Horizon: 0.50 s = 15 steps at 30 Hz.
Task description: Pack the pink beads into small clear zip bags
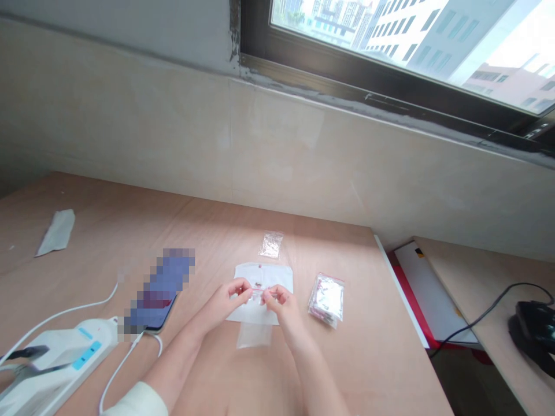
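On our plywood worktop (347, 370), a white sheet (275, 275) lies beneath our hands, with a stack of packets (326, 300) at 3 o'clock. Our left hand (223, 303) and right hand (280, 306) both pinch a tiny pale item (258, 296) lying crosswise between them; no writing is legible.

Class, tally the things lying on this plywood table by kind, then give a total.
Clear plastic bags: 3 (small glittery, plain, red-and-silver packed)
White flat paper-like sheet: 1
White power strip with blue switches: 1
Blurred flat phone: 1
Pale flat fabric-like strip: 1
Total: 7
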Motion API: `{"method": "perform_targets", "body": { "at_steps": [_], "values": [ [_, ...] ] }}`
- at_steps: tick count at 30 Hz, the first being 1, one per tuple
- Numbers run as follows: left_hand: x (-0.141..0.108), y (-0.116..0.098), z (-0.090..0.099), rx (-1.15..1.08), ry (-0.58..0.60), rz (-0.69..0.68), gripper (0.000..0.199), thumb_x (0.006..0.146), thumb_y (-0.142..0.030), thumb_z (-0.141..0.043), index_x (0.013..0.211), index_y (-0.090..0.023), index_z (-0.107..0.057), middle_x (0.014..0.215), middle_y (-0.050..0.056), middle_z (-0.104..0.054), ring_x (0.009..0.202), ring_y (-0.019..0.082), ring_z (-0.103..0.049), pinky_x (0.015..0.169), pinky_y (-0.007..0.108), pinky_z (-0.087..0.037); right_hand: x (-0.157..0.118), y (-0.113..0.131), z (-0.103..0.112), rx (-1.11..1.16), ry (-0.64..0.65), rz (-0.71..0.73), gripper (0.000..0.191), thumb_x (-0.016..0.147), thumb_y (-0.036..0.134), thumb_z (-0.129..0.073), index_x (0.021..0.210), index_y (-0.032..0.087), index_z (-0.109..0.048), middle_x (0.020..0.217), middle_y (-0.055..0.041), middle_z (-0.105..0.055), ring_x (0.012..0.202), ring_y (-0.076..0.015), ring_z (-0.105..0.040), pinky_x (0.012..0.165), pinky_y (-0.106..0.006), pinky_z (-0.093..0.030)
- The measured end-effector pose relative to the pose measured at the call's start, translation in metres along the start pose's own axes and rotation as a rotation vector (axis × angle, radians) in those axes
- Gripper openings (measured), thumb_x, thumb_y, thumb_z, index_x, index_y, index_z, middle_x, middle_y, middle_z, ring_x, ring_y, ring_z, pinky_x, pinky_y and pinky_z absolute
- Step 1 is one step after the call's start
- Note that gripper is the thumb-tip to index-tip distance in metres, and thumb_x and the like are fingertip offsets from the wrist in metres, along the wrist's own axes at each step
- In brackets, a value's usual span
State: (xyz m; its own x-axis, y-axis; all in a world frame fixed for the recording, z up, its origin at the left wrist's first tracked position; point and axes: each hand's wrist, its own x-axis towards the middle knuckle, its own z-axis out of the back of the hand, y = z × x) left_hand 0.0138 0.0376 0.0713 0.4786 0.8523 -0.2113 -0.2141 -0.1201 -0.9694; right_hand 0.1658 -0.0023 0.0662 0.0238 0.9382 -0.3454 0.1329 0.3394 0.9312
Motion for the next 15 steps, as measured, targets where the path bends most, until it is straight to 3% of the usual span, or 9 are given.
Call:
{"method": "perform_targets", "body": {
  "at_steps": [3, 6, 9, 11, 15],
  "values": [
    [0.005, 0.006, 0.004, -0.061, -0.045, 0.013, 0.026, 0.075, -0.041, -0.045, 0.071, -0.016, -0.050, 0.065, -0.003, -0.049, 0.062, 0.012, -0.047, 0.058, 0.022, -0.037, -0.003, -0.013, 0.003, -0.028, 0.050, -0.034, 0.027, 0.064, 0.041, -0.057, 0.063, 0.015, -0.054, 0.055, 0.0002, -0.054, 0.050, -0.0095, -0.043, 0.051, -0.022, -0.031],
    [0.008, 0.019, 0.010, 0.000, -0.170, 0.014, 0.030, 0.072, -0.040, -0.049, 0.091, -0.017, -0.049, 0.079, 0.001, -0.053, 0.069, 0.014, -0.050, 0.063, 0.024, -0.040, 0.007, -0.015, 0.010, -0.129, -0.070, 0.008, 0.027, 0.063, 0.041, -0.057, 0.054, 0.015, -0.052, 0.053, -0.0007, -0.054, 0.052, -0.0111, -0.045, 0.052, -0.023, -0.031],
    [0.006, 0.042, 0.016, 0.162, -0.324, 0.059, 0.029, 0.072, -0.037, -0.048, 0.093, -0.016, -0.049, 0.077, 0.002, -0.052, 0.070, 0.015, -0.049, 0.066, 0.028, -0.041, 0.040, -0.002, 0.017, -0.247, -0.290, 0.110, 0.022, 0.064, 0.037, -0.054, 0.059, 0.016, -0.056, 0.060, -0.0019, -0.057, 0.060, -0.0141, -0.049, 0.059, -0.025, -0.035],
    [0.002, 0.055, 0.019, 0.277, -0.325, 0.056, 0.024, 0.074, -0.035, -0.044, 0.086, -0.016, -0.052, 0.073, 0.003, -0.052, 0.069, 0.017, -0.048, 0.067, 0.030, -0.042, 0.070, 0.008, 0.019, -0.345, -0.384, 0.174, 0.022, 0.066, 0.036, -0.049, 0.065, 0.015, -0.058, 0.067, -0.0036, -0.060, 0.062, -0.0153, -0.052, 0.059, -0.025, -0.037],
    [-0.007, 0.067, 0.019, 0.435, -0.288, -0.070, 0.018, 0.078, -0.030, -0.039, 0.087, -0.020, -0.052, 0.079, 0.004, -0.055, 0.078, 0.019, -0.050, 0.074, 0.033, -0.041, 0.124, 0.015, 0.017, -0.524, -0.502, 0.191, 0.015, 0.064, 0.028, -0.049, 0.060, 0.016, -0.056, 0.061, -0.0049, -0.058, 0.063, -0.0188, -0.053, 0.059, -0.027, -0.036]
  ]
}}
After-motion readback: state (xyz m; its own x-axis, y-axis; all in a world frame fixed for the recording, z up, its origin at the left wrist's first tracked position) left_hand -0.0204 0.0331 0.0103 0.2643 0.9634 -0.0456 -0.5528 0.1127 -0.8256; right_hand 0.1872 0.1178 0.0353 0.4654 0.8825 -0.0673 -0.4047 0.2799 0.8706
